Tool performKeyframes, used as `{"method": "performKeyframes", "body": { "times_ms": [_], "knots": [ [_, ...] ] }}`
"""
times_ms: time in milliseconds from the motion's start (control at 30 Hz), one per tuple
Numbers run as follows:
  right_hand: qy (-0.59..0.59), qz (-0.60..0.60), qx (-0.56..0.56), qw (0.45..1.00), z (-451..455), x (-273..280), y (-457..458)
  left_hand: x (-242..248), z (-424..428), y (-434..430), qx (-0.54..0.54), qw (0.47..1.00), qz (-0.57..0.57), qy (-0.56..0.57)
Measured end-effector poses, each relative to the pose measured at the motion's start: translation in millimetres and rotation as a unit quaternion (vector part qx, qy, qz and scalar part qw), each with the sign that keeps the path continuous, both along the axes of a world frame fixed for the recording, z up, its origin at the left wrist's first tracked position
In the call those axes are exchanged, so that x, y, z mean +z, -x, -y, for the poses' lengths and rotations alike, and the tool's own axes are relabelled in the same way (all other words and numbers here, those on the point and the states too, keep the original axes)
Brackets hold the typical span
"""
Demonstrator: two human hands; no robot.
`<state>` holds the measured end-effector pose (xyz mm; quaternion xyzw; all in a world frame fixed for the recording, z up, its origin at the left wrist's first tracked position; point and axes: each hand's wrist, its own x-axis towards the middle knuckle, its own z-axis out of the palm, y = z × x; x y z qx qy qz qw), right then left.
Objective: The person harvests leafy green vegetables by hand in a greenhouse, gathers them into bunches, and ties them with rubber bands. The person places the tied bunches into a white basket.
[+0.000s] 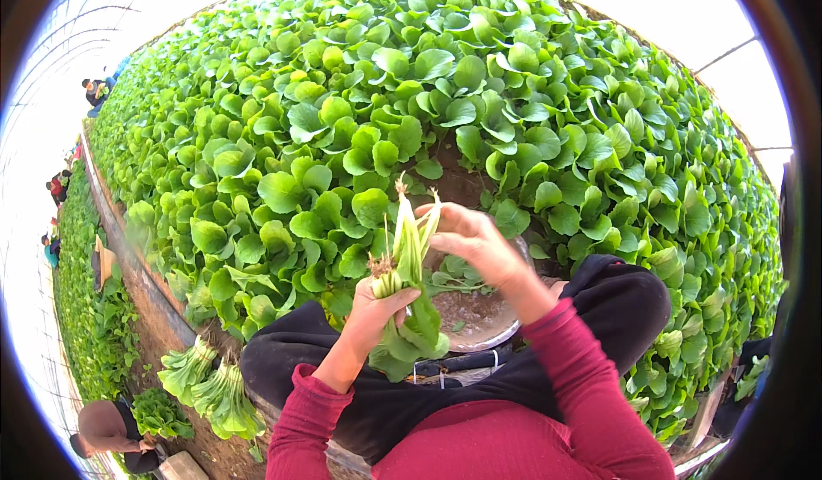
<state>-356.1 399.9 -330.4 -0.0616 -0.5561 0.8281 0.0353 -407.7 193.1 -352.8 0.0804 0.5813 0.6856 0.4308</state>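
My left hand (382, 303) grips a bunch of leafy greens (417, 313), the leaves hanging down below the fist and a cluster of roots showing above it. Several pale stems (404, 229) with roots at their tips rise higher from the bunch. My right hand (478, 242) is at these stems, thumb and forefinger spread close to the outermost one; whether they pinch it cannot be told. Beneath my right forearm a round metal basin (475, 345) sits between my legs, with loose leaves (456, 274) and soil-like debris in it.
Dense rows of leafy greens (411, 82) spread ahead and to both sides. Tied bunches of greens (225, 396) lie at left on the soil path (160, 326), near a long raised border (135, 268). Another person (106, 425) crouches at lower left; more people are far left.
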Motion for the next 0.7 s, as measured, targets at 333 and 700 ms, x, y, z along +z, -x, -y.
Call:
{"method": "performKeyframes", "body": {
  "times_ms": [333,700],
  "knots": [
    [0.056,0.023,-0.062,0.996,12,-7,1,23,8,20,0.062,0.989,0.004,-0.132],
    [0.021,0.012,-0.100,0.995,78,-12,17,27,-2,23,0.120,0.972,0.048,-0.194]
  ]
}}
